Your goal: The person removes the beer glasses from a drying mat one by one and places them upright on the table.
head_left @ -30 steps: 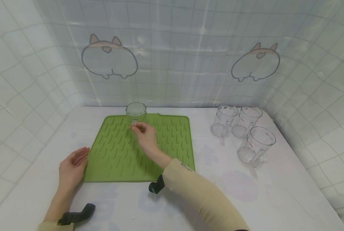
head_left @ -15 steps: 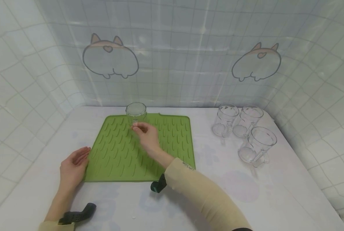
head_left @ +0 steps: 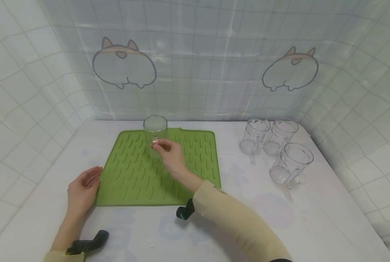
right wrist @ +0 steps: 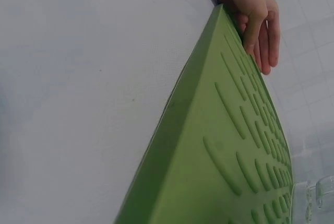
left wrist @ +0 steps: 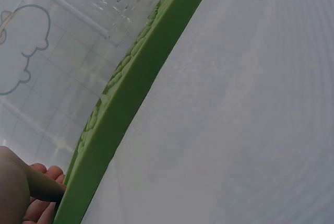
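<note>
A clear glass mug (head_left: 150, 134) stands upright over the back of the green ridged mat (head_left: 132, 174), left of the mat's middle. My right hand (head_left: 172, 154) pinches the mug's handle between thumb and fingers. In the left wrist view the mug (left wrist: 91, 7) appears at the top, above the mat's edge; whether its base touches the mat I cannot tell. My left hand (head_left: 82, 191) lies beside the mat's left edge with relaxed fingers, its thumb against the edge in the left wrist view. The right wrist view shows that hand (right wrist: 255, 18) at the mat's far corner.
Three more clear glass mugs stand grouped on the white table (head_left: 247, 222) at the right: one at the back left (head_left: 249, 140), one beside it (head_left: 276, 140), one nearer (head_left: 288, 169). A tiled-pattern sheet (head_left: 211, 80) with cartoon prints rises behind the table.
My right hand and the mug have shifted slightly to the right, with the forearm moving the same way. The left hand stays in place, and the other mugs have not moved.
</note>
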Available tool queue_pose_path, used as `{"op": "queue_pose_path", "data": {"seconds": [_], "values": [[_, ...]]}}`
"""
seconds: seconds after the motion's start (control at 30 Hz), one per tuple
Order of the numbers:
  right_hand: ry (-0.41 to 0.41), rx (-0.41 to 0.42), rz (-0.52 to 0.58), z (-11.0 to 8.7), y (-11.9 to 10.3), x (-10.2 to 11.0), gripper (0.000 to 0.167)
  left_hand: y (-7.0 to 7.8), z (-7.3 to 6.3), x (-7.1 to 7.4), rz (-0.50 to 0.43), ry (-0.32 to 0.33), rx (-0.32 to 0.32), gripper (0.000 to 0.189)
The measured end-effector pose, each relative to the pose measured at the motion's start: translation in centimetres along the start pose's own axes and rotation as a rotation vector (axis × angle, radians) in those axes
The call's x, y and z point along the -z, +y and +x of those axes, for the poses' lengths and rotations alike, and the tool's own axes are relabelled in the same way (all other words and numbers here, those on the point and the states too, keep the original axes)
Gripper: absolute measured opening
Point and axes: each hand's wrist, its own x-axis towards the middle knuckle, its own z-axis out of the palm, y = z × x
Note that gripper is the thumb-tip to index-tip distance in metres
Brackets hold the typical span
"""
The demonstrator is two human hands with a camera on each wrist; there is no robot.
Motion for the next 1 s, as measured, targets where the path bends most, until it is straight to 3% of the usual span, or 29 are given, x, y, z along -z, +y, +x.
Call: {"op": "queue_pose_path", "data": {"seconds": [0.43,0.77,1.0], "values": [[0.005,0.023,-0.005,-1.5,-0.7,2.0,0.018,0.0,0.1,-0.1,0.002,-0.007,0.020,0.045],[-0.019,0.076,-0.043,-3.2,-1.5,4.7,0.020,0.1,0.4,-0.1,0.000,-0.008,0.042,0.046],[-0.001,0.075,-0.062,-5.0,-2.3,6.6,0.021,0.1,0.1,0.0,-0.014,-0.004,0.018,0.046]]}}
